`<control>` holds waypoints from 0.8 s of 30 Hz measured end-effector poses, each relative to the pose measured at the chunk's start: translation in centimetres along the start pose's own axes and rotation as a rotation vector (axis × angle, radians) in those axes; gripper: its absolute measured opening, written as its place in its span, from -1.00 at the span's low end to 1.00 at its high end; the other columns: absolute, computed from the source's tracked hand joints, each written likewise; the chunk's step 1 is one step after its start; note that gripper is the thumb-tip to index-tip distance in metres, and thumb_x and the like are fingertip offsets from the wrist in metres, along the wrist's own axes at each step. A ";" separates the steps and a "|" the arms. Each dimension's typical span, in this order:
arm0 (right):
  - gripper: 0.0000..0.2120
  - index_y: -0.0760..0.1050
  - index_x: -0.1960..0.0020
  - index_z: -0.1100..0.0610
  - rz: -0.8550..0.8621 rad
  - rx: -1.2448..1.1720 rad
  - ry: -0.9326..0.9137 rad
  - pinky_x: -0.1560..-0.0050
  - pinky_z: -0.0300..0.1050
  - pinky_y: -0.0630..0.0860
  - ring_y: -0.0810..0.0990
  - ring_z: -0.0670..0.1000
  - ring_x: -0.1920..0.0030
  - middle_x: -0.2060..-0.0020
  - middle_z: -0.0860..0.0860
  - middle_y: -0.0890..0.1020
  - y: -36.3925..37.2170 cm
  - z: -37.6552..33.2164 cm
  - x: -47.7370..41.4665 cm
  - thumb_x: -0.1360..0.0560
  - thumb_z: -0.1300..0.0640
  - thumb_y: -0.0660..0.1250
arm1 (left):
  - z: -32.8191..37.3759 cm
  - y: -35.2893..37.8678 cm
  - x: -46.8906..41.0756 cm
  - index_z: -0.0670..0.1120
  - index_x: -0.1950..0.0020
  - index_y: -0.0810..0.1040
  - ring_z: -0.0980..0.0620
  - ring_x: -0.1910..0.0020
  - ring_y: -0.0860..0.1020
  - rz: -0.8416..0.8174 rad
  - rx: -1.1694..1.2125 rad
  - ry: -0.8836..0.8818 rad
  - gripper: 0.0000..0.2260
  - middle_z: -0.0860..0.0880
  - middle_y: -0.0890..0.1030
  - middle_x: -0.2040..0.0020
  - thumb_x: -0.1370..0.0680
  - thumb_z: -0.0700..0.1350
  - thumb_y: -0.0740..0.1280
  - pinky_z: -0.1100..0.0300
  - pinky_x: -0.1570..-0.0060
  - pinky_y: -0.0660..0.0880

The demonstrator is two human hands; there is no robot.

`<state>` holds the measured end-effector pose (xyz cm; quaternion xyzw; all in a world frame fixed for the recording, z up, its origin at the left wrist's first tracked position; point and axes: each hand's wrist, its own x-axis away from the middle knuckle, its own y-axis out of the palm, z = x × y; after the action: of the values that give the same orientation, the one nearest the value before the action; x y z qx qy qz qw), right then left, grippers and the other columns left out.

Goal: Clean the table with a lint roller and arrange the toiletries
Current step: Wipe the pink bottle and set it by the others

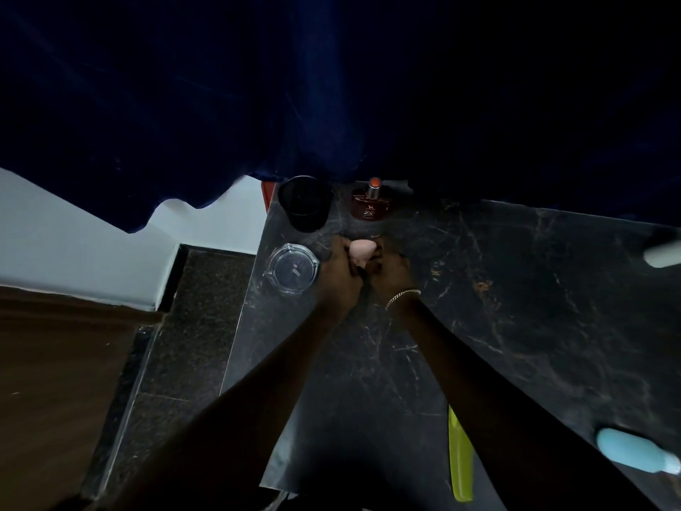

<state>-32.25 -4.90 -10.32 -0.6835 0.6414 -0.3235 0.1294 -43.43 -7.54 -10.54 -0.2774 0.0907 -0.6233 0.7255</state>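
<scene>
My left grip [341, 276] and right grip [392, 271] together pinch the pink sponge [362, 251]; it looks soft and light, so I hold gently its wide middle.

table [516, 289]: one
hands: two, left hand [341, 274] and right hand [390, 269]
pink sponge [360, 250]: one
black cup [305, 204]: one
perfume bottle [370, 204]: one
glass ashtray [293, 269]: one
green comb [460, 459]: one
pale blue bottle [637, 451]: one
white object [663, 254]: one, partly cut off by the right edge
bracelet [402, 297]: one
blue curtain [331, 86]: one
</scene>
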 end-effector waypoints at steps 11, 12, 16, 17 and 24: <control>-0.53 0.41 -0.33 0.11 -0.049 -0.014 -0.031 -0.17 0.01 0.58 0.65 0.08 -0.13 -0.12 0.07 0.67 -0.2 0.7 0.3 -0.45 0.26 0.40 | 0.8 -1.3 0.7 -0.11 -0.48 0.33 -0.19 -0.23 0.63 -0.066 0.015 -0.007 -0.51 -0.17 0.65 -0.25 -0.57 -0.26 0.37 -0.09 -0.23 0.57; -0.51 0.40 -0.34 0.10 -0.049 -0.033 -0.040 -0.17 0.01 0.58 0.65 0.08 -0.13 -0.13 0.07 0.66 -0.4 0.7 0.7 -0.44 0.28 0.39 | 0.9 -1.6 0.9 -0.11 -0.52 0.31 -0.18 -0.27 0.62 -0.069 0.018 -0.008 -0.48 -0.16 0.64 -0.29 -0.58 -0.26 0.36 -0.07 -0.27 0.56; -0.44 0.35 -0.40 0.00 0.027 0.053 -0.111 -0.19 -0.18 0.50 0.59 0.01 -0.16 -0.23 -0.02 0.58 -1.6 1.0 2.6 -0.43 0.23 0.34 | 1.4 -2.9 2.5 -0.12 -0.57 0.28 -0.17 -0.37 0.54 -0.047 -0.056 0.074 -0.44 -0.16 0.53 -0.41 -0.59 -0.23 0.37 -0.08 -0.34 0.50; -0.44 0.33 -0.41 -0.02 0.051 0.078 -0.134 -0.19 -0.26 0.42 0.55 -0.02 -0.20 -0.27 -0.04 0.55 -2.1 1.1 3.2 -0.44 0.20 0.34 | 1.5 -3.1 3.1 -0.11 -0.56 0.28 -0.16 -0.38 0.51 -0.044 -0.085 0.116 -0.46 -0.15 0.50 -0.43 -0.60 -0.19 0.35 -0.10 -0.33 0.49; -0.41 0.22 -0.51 0.09 0.157 0.334 -0.308 -0.45 0.13 0.31 0.27 0.11 -0.50 -0.49 0.09 0.31 -5.7 3.3 8.9 -0.56 -0.08 0.24 | 1.1 -3.3 8.6 -0.13 -0.62 0.26 -0.17 -0.60 0.26 -0.011 -0.469 0.457 -0.48 -0.19 0.30 -0.60 -0.69 0.02 0.20 -0.12 -0.57 0.28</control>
<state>-25.97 -13.46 -6.98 -0.6421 0.6029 -0.3060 0.3614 -43.91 -15.63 -6.08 -0.2901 0.3908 -0.6357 0.5992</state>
